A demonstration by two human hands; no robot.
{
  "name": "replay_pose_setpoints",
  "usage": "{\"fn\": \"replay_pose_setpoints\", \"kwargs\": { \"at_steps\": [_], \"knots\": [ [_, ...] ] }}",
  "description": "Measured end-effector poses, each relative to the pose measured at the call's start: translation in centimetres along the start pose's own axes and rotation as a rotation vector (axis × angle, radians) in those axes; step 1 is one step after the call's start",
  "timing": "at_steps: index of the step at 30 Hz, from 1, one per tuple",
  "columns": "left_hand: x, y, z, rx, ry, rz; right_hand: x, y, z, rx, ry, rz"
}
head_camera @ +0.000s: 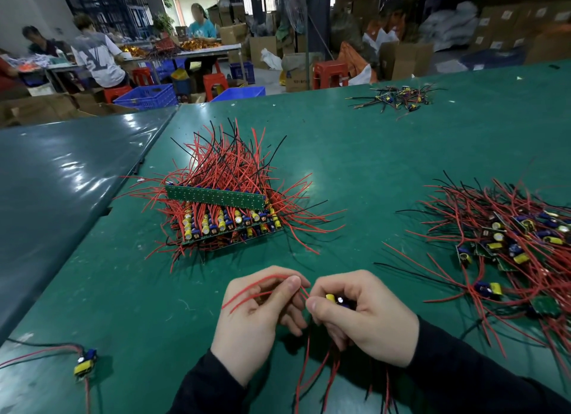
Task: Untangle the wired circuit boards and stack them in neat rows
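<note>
Near the front edge of the green bench (370,154), both hands work one wired circuit board (338,299). The right hand (361,315) has its fingers curled round the board, whose yellow and silver parts show just above the thumb. The left hand (256,315) pinches the board's red wires (262,285) between thumb and fingers, so they run out to the left and slightly toward the near side. More red wires hang down from under the right hand toward the near edge. The neat stack (225,216) of finished boards lies straight ahead and a little left, farther from the person. Its rows run left to right, and its wires fan away to the far side. The left hand is somewhat nearer to it. I judge the held board must go forward and left, its long axis matched to those rows. The tangled pile (509,243) waits to the right, nearer the right hand. One loose board (85,362) lies at the near left.
</note>
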State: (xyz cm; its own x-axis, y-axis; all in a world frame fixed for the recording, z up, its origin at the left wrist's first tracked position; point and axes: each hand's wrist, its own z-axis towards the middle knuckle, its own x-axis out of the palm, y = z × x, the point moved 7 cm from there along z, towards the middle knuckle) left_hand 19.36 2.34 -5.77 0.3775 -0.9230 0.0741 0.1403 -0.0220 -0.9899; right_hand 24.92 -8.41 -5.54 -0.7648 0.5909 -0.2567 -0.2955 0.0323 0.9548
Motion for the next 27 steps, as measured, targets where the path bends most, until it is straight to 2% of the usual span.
{"fn": "replay_pose_setpoints", "kwargs": {
  "at_steps": [7,11,23,27],
  "knots": [
    [-0.57,0.70,-0.12,-0.223,0.015,-0.226,0.71,-0.38,-0.11,0.106,0.086,0.116],
    [-0.20,0.69,-0.33,-0.260,0.036,-0.297,0.57,-0.20,-0.12,0.116,0.103,0.139],
    [-0.32,0.84,0.13,-0.168,0.004,-0.243,0.70,-0.20,-0.29,0.060,0.113,0.085],
    [-0.90,0.62,0.34,-0.025,-0.077,-0.021,0.68,-0.21,-0.29,0.043,0.112,0.041]
  ]
}}
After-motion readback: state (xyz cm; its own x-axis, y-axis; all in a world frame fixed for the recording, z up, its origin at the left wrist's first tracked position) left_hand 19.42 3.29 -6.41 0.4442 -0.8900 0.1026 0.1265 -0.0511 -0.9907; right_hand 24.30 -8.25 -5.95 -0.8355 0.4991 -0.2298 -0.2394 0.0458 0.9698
